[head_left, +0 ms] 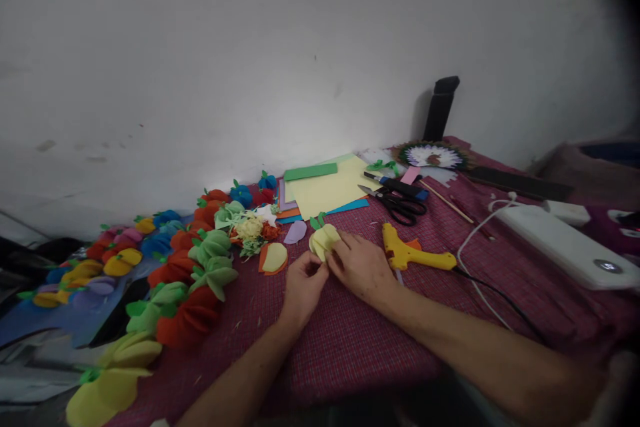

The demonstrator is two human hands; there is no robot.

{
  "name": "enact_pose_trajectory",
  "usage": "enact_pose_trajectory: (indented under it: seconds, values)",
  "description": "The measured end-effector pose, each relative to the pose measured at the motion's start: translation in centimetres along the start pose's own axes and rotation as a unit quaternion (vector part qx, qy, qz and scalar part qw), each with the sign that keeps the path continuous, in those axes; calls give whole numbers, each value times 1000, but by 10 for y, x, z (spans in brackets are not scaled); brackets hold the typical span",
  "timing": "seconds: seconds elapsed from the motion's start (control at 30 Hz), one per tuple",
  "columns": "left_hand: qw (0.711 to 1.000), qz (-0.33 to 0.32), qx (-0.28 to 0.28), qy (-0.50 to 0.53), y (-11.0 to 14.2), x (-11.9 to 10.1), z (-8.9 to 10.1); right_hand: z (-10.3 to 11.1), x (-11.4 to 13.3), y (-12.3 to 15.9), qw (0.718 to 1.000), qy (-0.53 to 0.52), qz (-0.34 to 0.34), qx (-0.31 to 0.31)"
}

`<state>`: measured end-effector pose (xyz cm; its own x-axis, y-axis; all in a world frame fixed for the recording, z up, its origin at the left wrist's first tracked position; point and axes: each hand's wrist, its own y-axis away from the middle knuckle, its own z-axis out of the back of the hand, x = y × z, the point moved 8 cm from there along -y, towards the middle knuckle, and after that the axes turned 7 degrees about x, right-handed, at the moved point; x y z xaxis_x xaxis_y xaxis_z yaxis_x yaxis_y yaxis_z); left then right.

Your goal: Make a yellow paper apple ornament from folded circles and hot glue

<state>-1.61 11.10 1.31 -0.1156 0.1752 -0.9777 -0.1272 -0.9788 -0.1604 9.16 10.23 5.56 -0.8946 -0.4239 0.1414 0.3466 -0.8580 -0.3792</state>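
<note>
A small pale yellow felt pumpkin (323, 240) with a green top is between my hands, just above or on the cloth. My left hand (304, 283) pinches at its lower edge, thumb and forefinger together. Fingers of my right hand (364, 268) press on its right side and partly cover it. To the left lie a pale yellow felt piece (275, 257) on orange felt and a lilac felt piece (295, 232). A yellow glue gun (417, 255) rests to the right of my right hand, its nozzle end hidden.
Finished felt pumpkins (180, 260) in several colours crowd the left side. Behind my hands are felt sheets (327, 187), black-handled scissors (397, 205) and a utility knife (400, 185). A wooden stick (447, 202), white power bank (570, 247) and cables lie right on the red checked cloth (350, 353).
</note>
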Motion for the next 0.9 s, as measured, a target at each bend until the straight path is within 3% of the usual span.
enact_pose_trajectory:
  seconds: [0.37, 0.67, 0.9]
  values:
    - [1000, 5, 23, 11, -1, 4, -2, -9, 1, -1, 999, -25, 29, 23]
    - [997, 10, -5, 79, 0, -3, 4, -5, 8, 2, 996, -58, 69, 18]
    - [993, 31, -23, 107, -2, 5, 8, -6, 7, 3, 993, -79, 86, 5]
